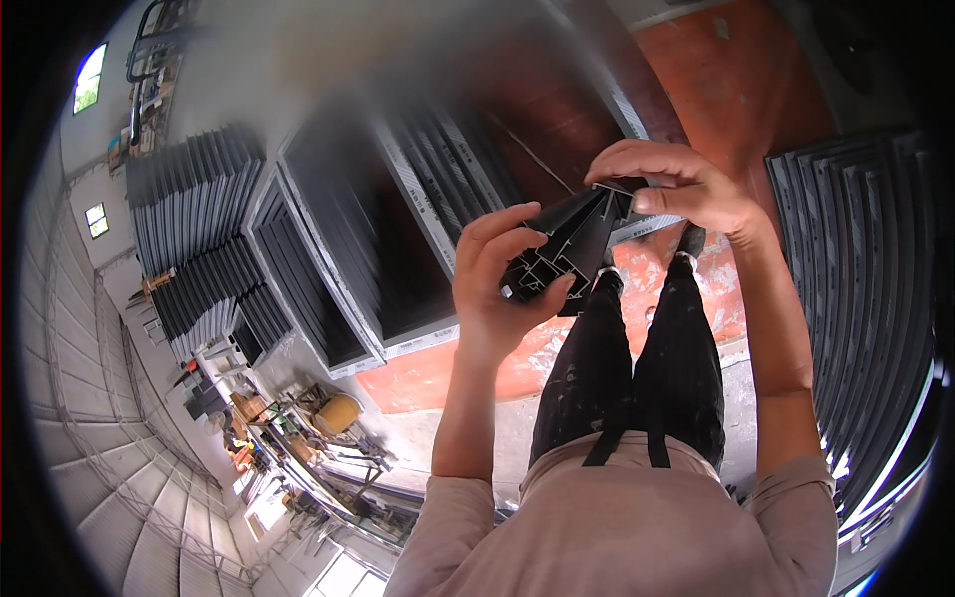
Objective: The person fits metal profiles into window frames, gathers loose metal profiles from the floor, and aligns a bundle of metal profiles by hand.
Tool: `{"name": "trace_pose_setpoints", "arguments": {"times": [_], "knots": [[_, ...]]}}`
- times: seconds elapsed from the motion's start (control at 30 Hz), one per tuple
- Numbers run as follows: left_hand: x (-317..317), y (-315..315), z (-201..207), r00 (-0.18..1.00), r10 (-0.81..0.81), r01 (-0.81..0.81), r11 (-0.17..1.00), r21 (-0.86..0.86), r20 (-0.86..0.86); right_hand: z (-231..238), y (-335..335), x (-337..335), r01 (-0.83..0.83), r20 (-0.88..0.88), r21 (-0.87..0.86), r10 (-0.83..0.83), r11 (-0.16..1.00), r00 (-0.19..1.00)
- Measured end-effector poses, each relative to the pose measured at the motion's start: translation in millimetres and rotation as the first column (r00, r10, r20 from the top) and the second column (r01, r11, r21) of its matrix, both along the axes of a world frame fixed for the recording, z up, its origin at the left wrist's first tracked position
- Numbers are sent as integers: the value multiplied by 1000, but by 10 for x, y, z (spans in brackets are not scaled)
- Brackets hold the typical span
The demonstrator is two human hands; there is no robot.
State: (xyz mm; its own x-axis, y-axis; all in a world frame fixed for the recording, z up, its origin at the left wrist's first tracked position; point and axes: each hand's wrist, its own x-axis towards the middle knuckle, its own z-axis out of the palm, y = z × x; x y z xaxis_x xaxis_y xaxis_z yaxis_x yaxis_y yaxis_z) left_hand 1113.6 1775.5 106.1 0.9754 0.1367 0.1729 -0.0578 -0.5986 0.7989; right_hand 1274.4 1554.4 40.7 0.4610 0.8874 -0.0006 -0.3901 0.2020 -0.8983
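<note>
A short black metal profile offcut is held up in front of my body. Its cut end, a web of silver-edged hollow chambers, faces toward me. My left hand is curled round that chambered end, fingers over the top and thumb below. At the farther, narrower-looking end, my right hand pinches a dark edge between thumb and fingers. Whether that edge is a separate strip or part of the same offcut, I cannot tell. My palms hide some of its sides.
Large dark frames with pale taped edges stand just ahead, over a worn red floor. Stacks of dark profiles rise at the left, and another dark stack at the right. A cluttered workbench with a yellow drum is at lower left.
</note>
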Motion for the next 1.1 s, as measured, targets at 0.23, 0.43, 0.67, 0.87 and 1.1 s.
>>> {"name": "trace_pose_setpoints", "arguments": {"times": [0.23, 0.43, 0.67, 0.87, 1.1], "knots": [[38, 28, 6, 1000, 6, -6, 1000, 9, 6, 127, 44, -382, 235, 508, -147, -130, 961, 851], [18, 56, -21, 998, -47, 44, 997, 69, 41, 440, -70, -256, 597, 472, 52, -547, 801, 692], [58, -2, -20, 998, -41, 40, 999, 33, 50, 1407, -797, -462, 719, 551, 123, -649, 684, 524], [12, -55, 7, 999, 40, -40, 999, 0, 5, 986, 70, -1325, 738, 837, 128, -471, 663, 278], [-5, -121, 15, 998, 26, -27, 999, 27, 48, 332, 444, -1640, 867, 866, 88, -467, 491, 176]]}}
